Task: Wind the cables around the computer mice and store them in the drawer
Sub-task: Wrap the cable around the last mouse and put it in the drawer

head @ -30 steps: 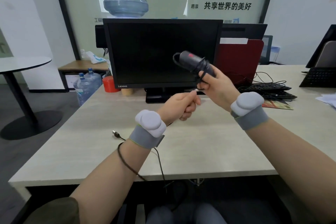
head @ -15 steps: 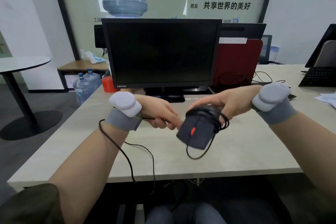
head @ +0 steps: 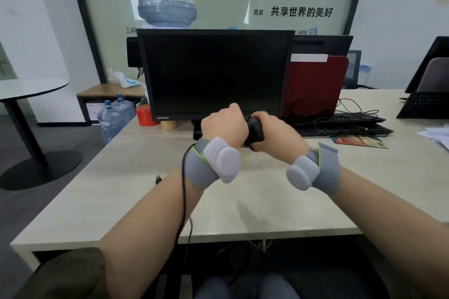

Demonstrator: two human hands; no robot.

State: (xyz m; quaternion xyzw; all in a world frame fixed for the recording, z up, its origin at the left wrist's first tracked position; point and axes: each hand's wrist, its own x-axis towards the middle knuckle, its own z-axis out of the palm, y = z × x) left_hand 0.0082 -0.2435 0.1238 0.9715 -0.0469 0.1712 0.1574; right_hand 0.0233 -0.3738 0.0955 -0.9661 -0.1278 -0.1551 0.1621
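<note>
A black computer mouse (head: 255,128) is held above the desk in front of the monitor, mostly hidden between my two hands. My right hand (head: 279,132) is closed around it. My left hand (head: 224,126) is a fist right beside it, gripping the mouse's black cable (head: 184,201). The cable runs from that fist under my left wrist, along the forearm and over the desk's front edge. Its USB plug (head: 158,179) lies on the desk left of my forearm. No drawer is visible.
A black Lenovo monitor (head: 216,73) stands just behind my hands on the beige desk (head: 255,211). Two black keyboards (head: 340,124) with loose cables lie to the right, a red folder (head: 315,82) behind them. A red cup (head: 145,115) is at the monitor's left.
My hands have come together and moved away from me toward the monitor. The mouse, turned top-up half a second ago, is now covered by both hands. The cable has drawn closer along my left forearm.
</note>
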